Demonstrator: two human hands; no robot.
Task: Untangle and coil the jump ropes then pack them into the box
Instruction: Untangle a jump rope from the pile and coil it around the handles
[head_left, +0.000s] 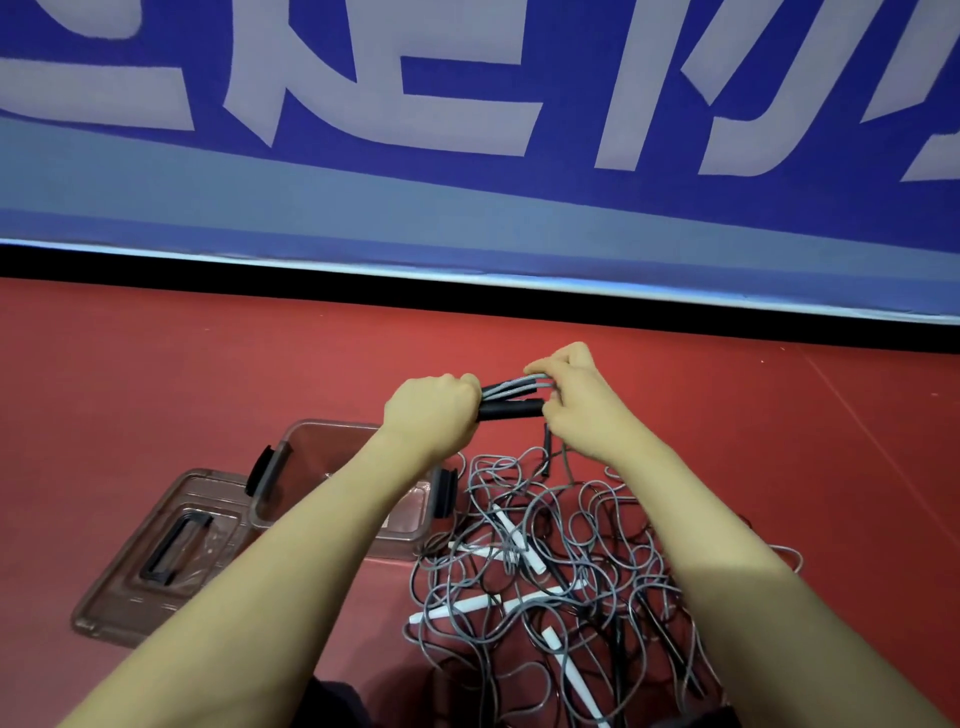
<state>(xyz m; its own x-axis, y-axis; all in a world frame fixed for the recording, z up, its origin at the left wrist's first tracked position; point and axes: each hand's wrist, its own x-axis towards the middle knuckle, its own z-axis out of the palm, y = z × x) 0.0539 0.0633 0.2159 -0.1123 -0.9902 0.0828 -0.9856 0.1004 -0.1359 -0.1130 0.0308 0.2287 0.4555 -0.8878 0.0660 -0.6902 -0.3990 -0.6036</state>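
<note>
Looking down, I see open red floor (208, 374) running to a blue banner (467, 208) with large pale characters I cannot read. Tangled grey ropes (561, 561) with white handles lie right of the clear box (337, 467), its lid (171, 545) alongside. Both hands, left (431, 410) and right (582, 395), grip a black-handled rope bundle (511, 397).

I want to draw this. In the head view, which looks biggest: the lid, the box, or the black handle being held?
1. Lid and box: similar; an arm hides part of the box.
2. Black handle, smallest.
</note>
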